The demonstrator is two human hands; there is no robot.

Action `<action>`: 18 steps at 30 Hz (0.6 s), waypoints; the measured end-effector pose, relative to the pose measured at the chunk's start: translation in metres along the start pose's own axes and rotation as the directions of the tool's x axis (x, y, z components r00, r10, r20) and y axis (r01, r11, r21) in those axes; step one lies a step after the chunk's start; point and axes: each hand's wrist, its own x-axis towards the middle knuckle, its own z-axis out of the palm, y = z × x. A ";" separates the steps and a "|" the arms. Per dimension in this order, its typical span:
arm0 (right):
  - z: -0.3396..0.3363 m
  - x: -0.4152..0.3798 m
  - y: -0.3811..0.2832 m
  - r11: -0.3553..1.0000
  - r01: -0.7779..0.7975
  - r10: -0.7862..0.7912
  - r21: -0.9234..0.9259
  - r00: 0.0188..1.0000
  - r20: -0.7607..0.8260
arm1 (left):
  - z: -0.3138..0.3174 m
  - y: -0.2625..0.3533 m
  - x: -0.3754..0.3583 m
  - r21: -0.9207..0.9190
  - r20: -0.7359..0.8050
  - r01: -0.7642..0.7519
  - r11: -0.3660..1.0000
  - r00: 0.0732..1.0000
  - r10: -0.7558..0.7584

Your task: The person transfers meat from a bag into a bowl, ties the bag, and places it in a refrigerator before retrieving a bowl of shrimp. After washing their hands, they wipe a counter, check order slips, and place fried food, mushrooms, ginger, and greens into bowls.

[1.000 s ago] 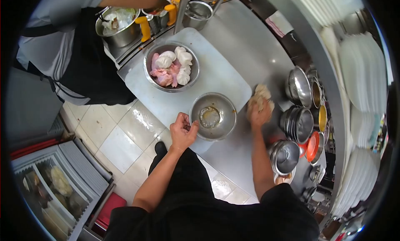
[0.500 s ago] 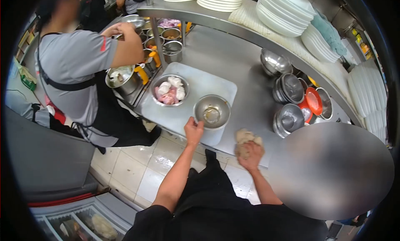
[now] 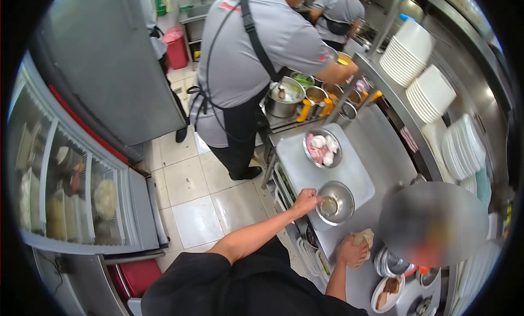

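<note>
My left hand (image 3: pixel 307 201) pinches the near-left rim of a steel mixing bowl (image 3: pixel 345 198). A little liquid residue shows in the bottom of this bowl, which sits at the corner of a white cutting board (image 3: pixel 357 177). Further up the board stands a second steel bowl (image 3: pixel 309 159) with pink raw meat and white pieces in it. My right hand (image 3: pixel 351 252) is closed over a crumpled beige cloth (image 3: pixel 362 240) pressed on the steel counter, right of the board.
A co-worker (image 3: pixel 240 59) in a grey shirt and black apron stands at the left, beside food pots (image 3: pixel 285 100). Stacked steel bowls (image 3: pixel 386 263) and an oval dish of food (image 3: pixel 387 294) lie at the right. A shelf with white plates (image 3: pixel 463 144) overhangs the counter. An open fridge drawer (image 3: pixel 82 196) is at left.
The view has turned left, so the counter appears further right and the fridge and floor show more. My left hand stays on the bowl's rim and my right hand on the cloth.
</note>
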 end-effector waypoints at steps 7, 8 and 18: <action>0.009 0.028 -0.018 1.000 -0.006 0.007 -0.009 0.997 0.072 | -0.101 -0.005 -0.065 -0.299 -0.087 0.116 0.947 0.985 -0.148; 0.017 0.033 -0.015 0.999 -0.024 0.028 -0.045 0.997 0.071 | -0.117 0.007 -0.081 -0.381 -0.139 0.129 0.915 0.971 -0.195; 0.009 0.065 -0.037 0.904 0.412 -0.401 -0.113 0.909 0.111 | -0.204 -0.009 -0.212 -0.715 -0.634 -0.134 0.686 0.538 -0.556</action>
